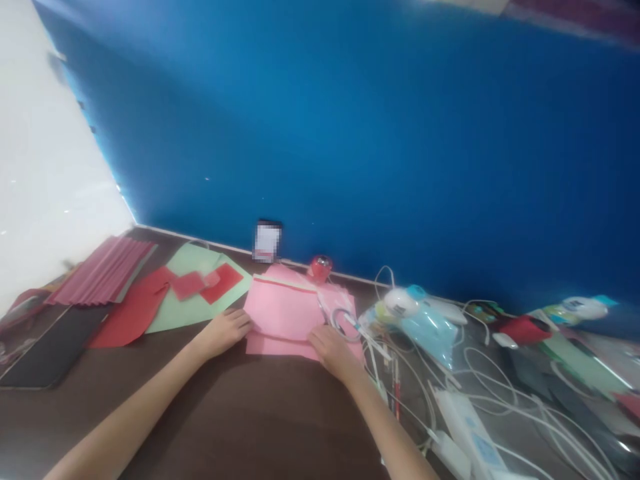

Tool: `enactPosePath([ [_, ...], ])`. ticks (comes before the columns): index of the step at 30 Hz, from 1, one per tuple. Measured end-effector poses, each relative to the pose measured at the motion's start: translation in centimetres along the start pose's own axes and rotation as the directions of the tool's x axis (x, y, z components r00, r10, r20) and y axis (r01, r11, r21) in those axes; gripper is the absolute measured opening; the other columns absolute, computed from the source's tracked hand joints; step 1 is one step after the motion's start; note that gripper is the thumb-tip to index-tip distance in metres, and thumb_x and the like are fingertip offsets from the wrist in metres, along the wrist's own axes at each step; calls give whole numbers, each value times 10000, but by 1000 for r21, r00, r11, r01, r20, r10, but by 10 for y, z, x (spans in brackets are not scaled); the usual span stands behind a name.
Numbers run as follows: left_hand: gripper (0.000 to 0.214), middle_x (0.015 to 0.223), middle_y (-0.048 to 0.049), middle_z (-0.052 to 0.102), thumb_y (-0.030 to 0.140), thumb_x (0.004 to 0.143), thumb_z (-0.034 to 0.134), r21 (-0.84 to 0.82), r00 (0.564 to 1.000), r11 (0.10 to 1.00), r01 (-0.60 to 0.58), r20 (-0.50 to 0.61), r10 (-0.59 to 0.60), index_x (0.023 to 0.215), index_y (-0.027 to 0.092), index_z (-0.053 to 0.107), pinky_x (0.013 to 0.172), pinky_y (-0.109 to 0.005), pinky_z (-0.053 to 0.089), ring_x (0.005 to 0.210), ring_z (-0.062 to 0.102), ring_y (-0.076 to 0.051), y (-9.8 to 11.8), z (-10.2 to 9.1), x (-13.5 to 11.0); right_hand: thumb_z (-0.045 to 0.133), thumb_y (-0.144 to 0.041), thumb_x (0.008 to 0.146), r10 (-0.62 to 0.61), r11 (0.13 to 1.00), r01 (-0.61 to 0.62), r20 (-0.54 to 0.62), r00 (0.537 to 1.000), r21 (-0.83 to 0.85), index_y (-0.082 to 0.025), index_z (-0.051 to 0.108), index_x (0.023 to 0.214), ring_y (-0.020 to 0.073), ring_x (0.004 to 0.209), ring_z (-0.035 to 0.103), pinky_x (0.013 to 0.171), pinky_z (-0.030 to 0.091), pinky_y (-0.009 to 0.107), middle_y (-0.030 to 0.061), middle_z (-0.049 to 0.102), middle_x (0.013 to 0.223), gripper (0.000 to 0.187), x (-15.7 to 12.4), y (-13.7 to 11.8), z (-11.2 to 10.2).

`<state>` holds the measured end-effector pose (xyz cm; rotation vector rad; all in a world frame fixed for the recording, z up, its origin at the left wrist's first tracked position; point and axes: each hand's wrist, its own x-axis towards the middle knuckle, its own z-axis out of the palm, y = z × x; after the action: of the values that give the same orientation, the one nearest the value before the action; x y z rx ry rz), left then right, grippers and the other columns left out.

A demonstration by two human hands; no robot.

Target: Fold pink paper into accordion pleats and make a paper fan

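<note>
A pink paper sheet [285, 310] with a red strip along its far edge lies in front of me, over more pink paper. My left hand [227, 330] is at its left edge, fingers bent and closed on the paper. At its lower right corner, my right hand [333, 348] pinches the edge; the thumbs are partly hidden. Just right of the sheet, partly over the pink paper, lie scissors [345, 323] with pale loop handles, blurred. A red round object [320, 268] stands behind the sheet.
Left are green paper [183, 310], red paper [133, 313], pleated pink paper [103, 270] and a dark flat panel [55, 347]. Right are tangled white cables, a power strip [473, 433], a glue bottle [403, 301] and a blue plastic packet [433, 330]. A blue wall [350, 147] rises behind.
</note>
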<state>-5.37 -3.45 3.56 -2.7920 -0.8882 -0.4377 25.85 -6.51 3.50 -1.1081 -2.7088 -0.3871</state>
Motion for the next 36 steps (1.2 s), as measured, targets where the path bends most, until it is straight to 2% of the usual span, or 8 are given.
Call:
enactPosePath([
  [6, 204, 870, -60, 554, 108, 884, 382, -50, 996, 998, 49, 79, -45, 962, 171, 560, 722, -313, 406, 811, 522, -179, 0, 4, 1, 428, -104, 851, 122, 992, -123, 50, 991, 15, -158, 545, 899, 197, 801, 456, 729, 325, 312, 74, 538, 854, 138, 18, -21, -1],
  [13, 286, 887, -58, 557, 45, 848, 363, -204, 989, 968, 145, 72, -132, 976, 178, 582, 815, -322, 377, 844, 503, -171, -5, 4, 0, 449, -92, 847, 107, 993, -111, 79, 991, 44, -163, 537, 770, 185, 723, 448, 687, 316, 302, 52, 552, 789, 137, 32, -25, 10],
  [18, 264, 894, -54, 594, 145, 887, 366, -254, 962, 929, 269, 125, -245, 1023, 199, 585, 791, -322, 362, 850, 511, -181, -8, 9, 4, 456, -216, 893, 160, 980, -173, 134, 978, 94, -167, 531, 738, 170, 714, 487, 671, 320, 280, 42, 563, 761, 179, 42, -21, 9],
  [22, 262, 900, -51, 631, 202, 906, 345, -252, 921, 886, 388, 121, -369, 988, 198, 593, 783, -330, 350, 827, 533, -180, -7, 14, 9, 423, -234, 912, 258, 918, -327, 290, 922, 223, -174, 533, 719, 140, 688, 527, 622, 320, 241, 20, 576, 725, 230, 53, -14, 1],
  [27, 236, 897, -68, 641, 281, 906, 375, -109, 880, 873, 475, 77, -469, 993, 184, 571, 760, -369, 358, 823, 547, -216, -4, 14, 15, 453, -338, 885, 355, 741, -558, 487, 798, 373, -190, 523, 860, 134, 645, 558, 551, 284, 217, 13, 619, 768, 166, 63, -5, -9],
  [31, 205, 926, -112, 603, 179, 883, 390, 68, 895, 895, 441, 41, -444, 932, 160, 588, 768, -397, 370, 862, 537, -247, 3, 12, 19, 491, -324, 857, 350, 720, -574, 510, 785, 390, -197, 515, 884, 143, 677, 569, 557, 271, 214, 24, 638, 813, 132, 66, -4, -12],
  [34, 239, 1053, -123, 572, 83, 854, 389, 40, 966, 966, 254, 44, -256, 1001, 139, 569, 843, -379, 380, 942, 527, -230, 13, 9, 22, 494, -322, 856, 339, 741, -557, 507, 793, 375, -202, 517, 864, 140, 669, 568, 551, 265, 213, 17, 639, 802, 122, 67, -5, -14],
  [36, 260, 1060, -112, 571, 64, 846, 391, -28, 985, 987, 161, 75, -158, 1031, 131, 561, 857, -351, 401, 951, 532, -214, 20, 8, 23, 494, -326, 859, 344, 764, -543, 493, 799, 348, -203, 519, 856, 135, 645, 563, 548, 266, 214, 9, 635, 782, 126, 67, -6, -15],
])
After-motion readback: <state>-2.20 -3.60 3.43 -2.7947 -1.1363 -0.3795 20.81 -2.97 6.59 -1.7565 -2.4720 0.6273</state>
